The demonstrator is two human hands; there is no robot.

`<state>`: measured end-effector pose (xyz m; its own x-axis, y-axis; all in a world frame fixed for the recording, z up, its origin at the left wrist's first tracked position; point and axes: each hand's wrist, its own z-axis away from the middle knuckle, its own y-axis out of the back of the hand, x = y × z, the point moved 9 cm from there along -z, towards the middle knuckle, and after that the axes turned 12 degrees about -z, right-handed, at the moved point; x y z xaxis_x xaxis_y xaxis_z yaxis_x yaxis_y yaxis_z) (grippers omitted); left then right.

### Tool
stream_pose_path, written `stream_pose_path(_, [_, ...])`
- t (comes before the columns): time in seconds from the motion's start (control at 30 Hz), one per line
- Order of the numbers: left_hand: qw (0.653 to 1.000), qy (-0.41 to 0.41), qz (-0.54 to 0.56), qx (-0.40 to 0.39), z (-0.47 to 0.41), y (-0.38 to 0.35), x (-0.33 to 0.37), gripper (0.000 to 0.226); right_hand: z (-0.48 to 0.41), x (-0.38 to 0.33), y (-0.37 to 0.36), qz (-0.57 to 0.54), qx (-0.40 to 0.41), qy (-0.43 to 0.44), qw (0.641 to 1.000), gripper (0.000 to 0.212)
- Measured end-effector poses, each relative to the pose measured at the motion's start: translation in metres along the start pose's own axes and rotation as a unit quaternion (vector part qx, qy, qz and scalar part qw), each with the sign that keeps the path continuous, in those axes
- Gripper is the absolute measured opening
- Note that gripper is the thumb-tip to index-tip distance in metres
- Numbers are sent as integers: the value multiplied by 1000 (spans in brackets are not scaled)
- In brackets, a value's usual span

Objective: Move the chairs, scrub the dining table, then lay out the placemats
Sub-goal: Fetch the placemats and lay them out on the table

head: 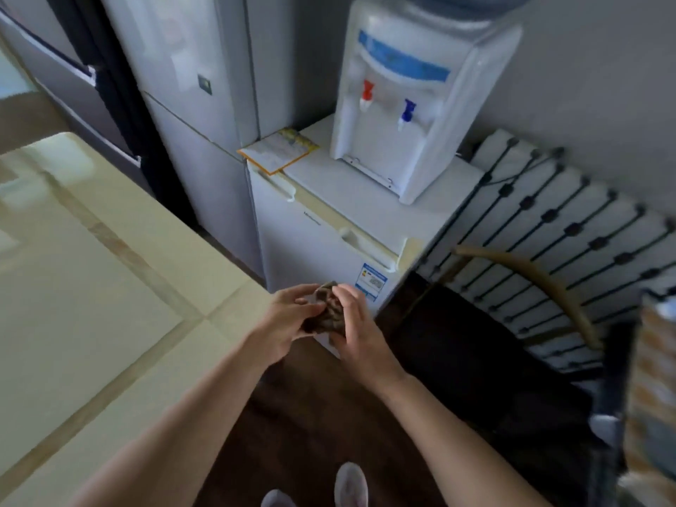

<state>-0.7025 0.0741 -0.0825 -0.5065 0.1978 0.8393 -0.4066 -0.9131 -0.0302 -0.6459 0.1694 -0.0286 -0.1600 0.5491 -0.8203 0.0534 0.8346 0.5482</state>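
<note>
Dark wood floor (329, 426), grey wall behind. Cream dining table (91, 305) fills the left of the view, glossy top with tan inlay bands; its near corner reaches toward the hands. Top bare in the part seen; no placemats in view.

Along the far wall, left to right: tall white fridge (190, 115), then a low white fridge (329, 243) with a blue-edged label on its door. On the low fridge's top stands a white water dispenser (413, 100) with red and blue taps, bottle above cut off by the frame. Beside it, at the left rear corner, an orange-edged leaflet (278, 150) overhangs the edge. Right of the low fridge, a white radiator (570, 228) behind a black metal grille. A chair (541, 283) with a curved tan back rail and dark seat sits in front of the radiator, just right of the hands, well apart from the table.

Both hands meet above the floor, in front of the low fridge door. Left hand (283, 323) and right hand (356, 333) together grip a dark, patterned, crumpled cloth (327, 311), fingers curled around it from either side. Cloth is off the table, just past the table's corner. Blurred; weave unclear.

Two pale shoes (349, 484) at the bottom edge.
</note>
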Motion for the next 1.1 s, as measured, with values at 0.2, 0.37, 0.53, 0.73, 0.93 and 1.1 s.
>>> stream_pose_path(0.2, [998,-48,-19,-39,33,-106,32,30,80,39,98,-104,77,-185,974,86])
stream_pose_path(0.37, [992,-49,-10,-119,65,-209,26,31,174,70,172,-274,196,-296,894,49])
stream_pose_path(0.53, [985,-21,-14,-168,111,-335,-13,28,293,109,237,-418,290,-346,788,23])
stream_pose_path(0.73, [978,3,-36,-205,165,-471,-70,27,439,145,305,-490,352,-368,708,33])
stream_pose_path(0.93, [977,54,-47,-202,184,-553,-114,24,528,179,347,-544,430,-365,620,43])
stream_pose_path(1.1, [971,70,-125,-193,162,-608,-137,25,571,218,386,-526,529,-358,562,39])
